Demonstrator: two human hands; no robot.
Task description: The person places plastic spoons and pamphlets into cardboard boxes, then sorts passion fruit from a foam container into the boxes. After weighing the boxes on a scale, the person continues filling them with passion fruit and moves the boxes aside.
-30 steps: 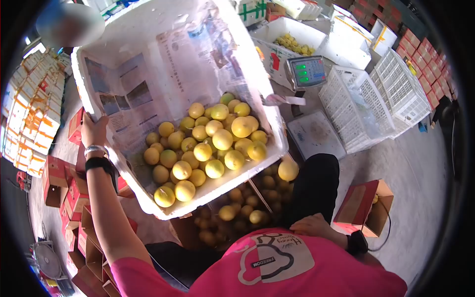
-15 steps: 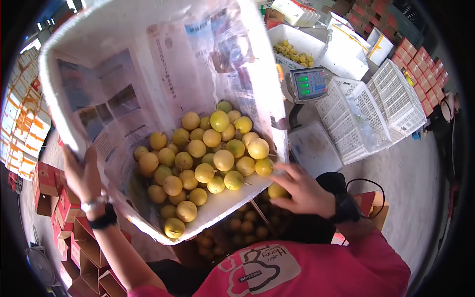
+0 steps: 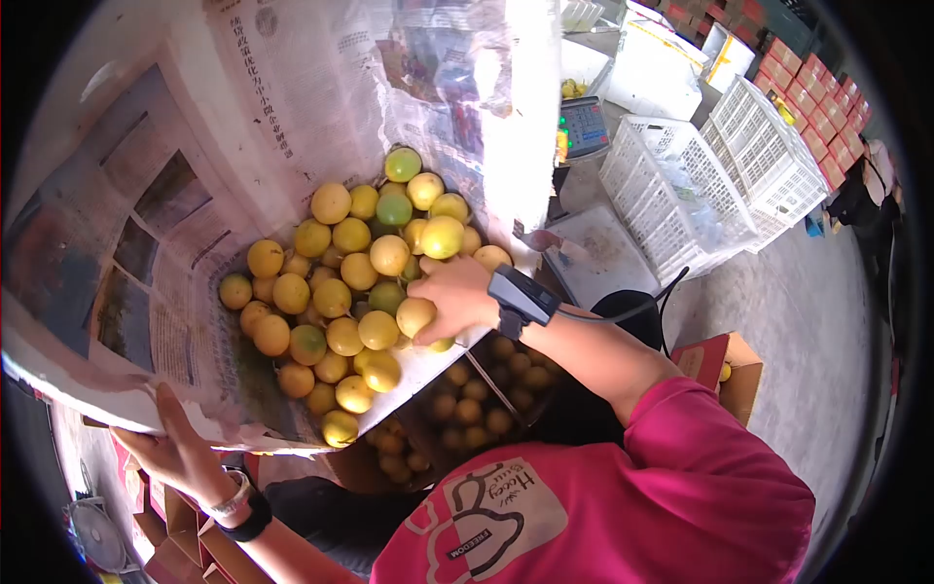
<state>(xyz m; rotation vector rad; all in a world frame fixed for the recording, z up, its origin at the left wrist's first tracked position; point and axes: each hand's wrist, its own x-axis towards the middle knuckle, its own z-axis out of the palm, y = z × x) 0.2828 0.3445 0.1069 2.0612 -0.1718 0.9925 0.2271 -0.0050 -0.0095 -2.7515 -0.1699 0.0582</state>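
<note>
A large white foam box [image 3: 525, 127], lined with newspaper, is tilted toward me. Yellow and greenish round fruits [image 3: 332, 298] are heaped at its lower side. My left hand [image 3: 180, 448] grips the box's rim at the lower left, fingers wrapped round the edge. Inside the box, my right hand [image 3: 455, 298] reaches among the fruits at the right of the heap, its fingers curled at a yellow fruit [image 3: 415, 315]. Some of its fingertips are hidden by the fruits. Below the box, a divided carton holds more fruits [image 3: 470, 409] in shadow.
A scale with a lit display [image 3: 584, 127] and a flat platform [image 3: 601, 261] stands beyond the box. White plastic crates [image 3: 671, 195] are at the right. Red cartons [image 3: 817, 107] are stacked behind, and an open carton [image 3: 744, 375] sits at my right. Cardboard boxes [image 3: 180, 545] lie lower left.
The foam box has tipped further and moved closer, its fruits shifting left. My right hand has moved from the box's near rim in among the fruits. My left hand has moved lower with the rim.
</note>
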